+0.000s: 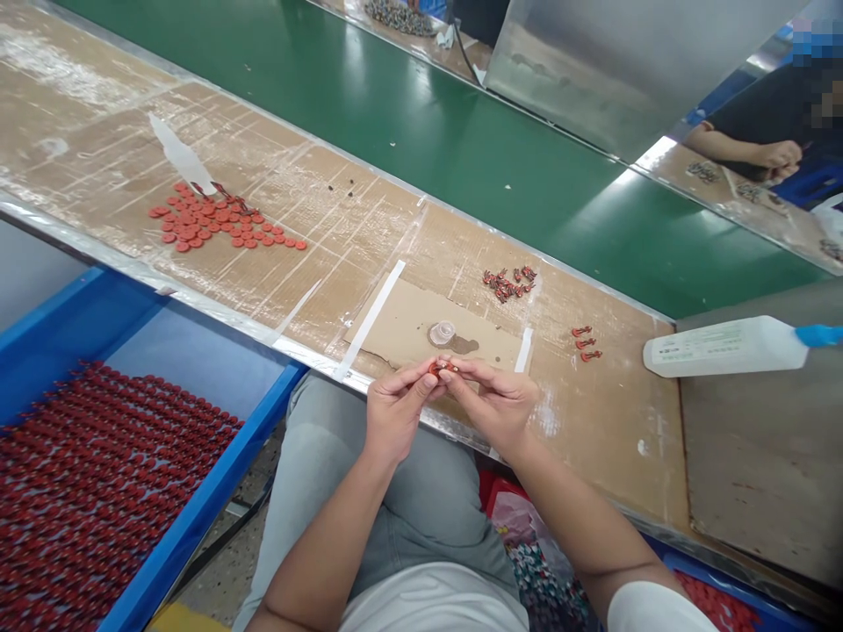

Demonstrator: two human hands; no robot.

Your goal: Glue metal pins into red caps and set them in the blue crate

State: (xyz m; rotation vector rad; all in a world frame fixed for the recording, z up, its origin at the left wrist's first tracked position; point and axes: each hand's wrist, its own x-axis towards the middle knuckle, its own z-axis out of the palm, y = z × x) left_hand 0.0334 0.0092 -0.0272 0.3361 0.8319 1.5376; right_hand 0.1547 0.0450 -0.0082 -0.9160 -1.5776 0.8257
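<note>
My left hand [397, 411] and my right hand [499, 405] meet over the table's front edge. Both pinch a small red figurine [443, 369] between thumbs and fingertips, which cover much of it. Just beyond them, a small clear cup [442, 331] stands on a taped-down cardboard sheet [388, 326], beside a dark wet-looking stain. To the right of the sheet lies a pile of small red and dark figurines [507, 285]. Three more figurines [585, 343] lie in a short column further right. Many round red discs [198, 219] are spread over the table on the left.
A white bottle with a blue cap [731, 347] lies at the right by a metal panel. Below left, a blue tray [217, 338] holds rows of red pieces. A green conveyor belt [421, 114] runs behind the table. Across it, a person's hands [781, 160] are visible.
</note>
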